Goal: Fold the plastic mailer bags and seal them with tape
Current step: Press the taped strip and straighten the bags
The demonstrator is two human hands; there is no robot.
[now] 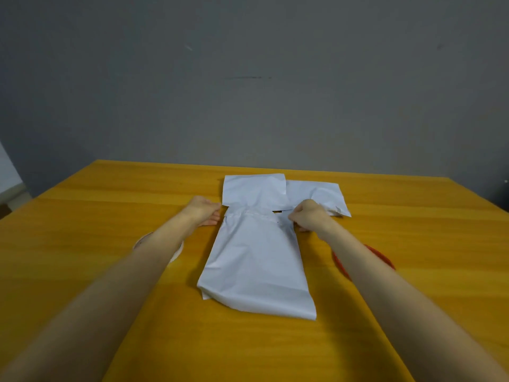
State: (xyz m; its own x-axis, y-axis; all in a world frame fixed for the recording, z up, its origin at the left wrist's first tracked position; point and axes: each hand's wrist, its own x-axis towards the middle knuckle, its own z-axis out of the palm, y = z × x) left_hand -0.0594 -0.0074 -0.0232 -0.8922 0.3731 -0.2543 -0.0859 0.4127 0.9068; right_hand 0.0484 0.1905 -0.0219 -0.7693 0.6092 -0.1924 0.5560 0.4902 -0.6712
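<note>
From my remote seat I see the white mailer bag (pixel 256 260) lying flat in the middle of the yellow wooden table (pixel 96 205), its long side running away from me and its near end slightly rumpled. My right hand (pixel 309 216) has its fingers curled in, pinching the bag's far right corner. My left hand (pixel 205 210) sits at the far left corner with curled fingers, but the hand hides the contact, so I cannot tell whether it has hold. Just beyond lie a folded mailer (pixel 253 188) and a second folded mailer (pixel 319 193) partly beneath it. A pale tape roll (pixel 177 252) shows under my left forearm, and a red ring (pixel 381 257) under my right.
</note>
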